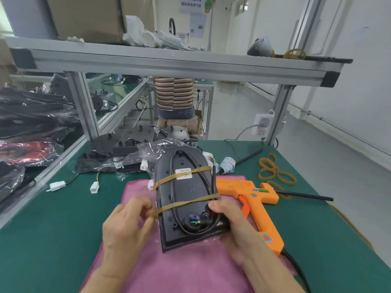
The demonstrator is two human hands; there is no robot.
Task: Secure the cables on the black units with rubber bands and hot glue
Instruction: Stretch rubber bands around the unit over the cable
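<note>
Nearest us, on the pink cloth [169,269], our left hand [124,227] pinches the near rubber band [186,201] and draws it out past the left edge of the black unit [186,199]; that grip is clenched on the band. Our right hand [234,225] grasps the unit's near right corner, thumb over the cable [175,208] that loops across the back. To seat the band well, we judge it should be eased down flat across the cable loop, untwisted, while the right hand keeps the unit from tipping (it rests on the cloth, tilted up toward us). A second rubber band [184,175] already crosses farther up, over the white label. Just right of the unit lies the orange hot glue gun [251,199] on the green bench [53,218], with spare rubber bands [275,170] beyond it and bagged black units [118,153] far left.
</note>
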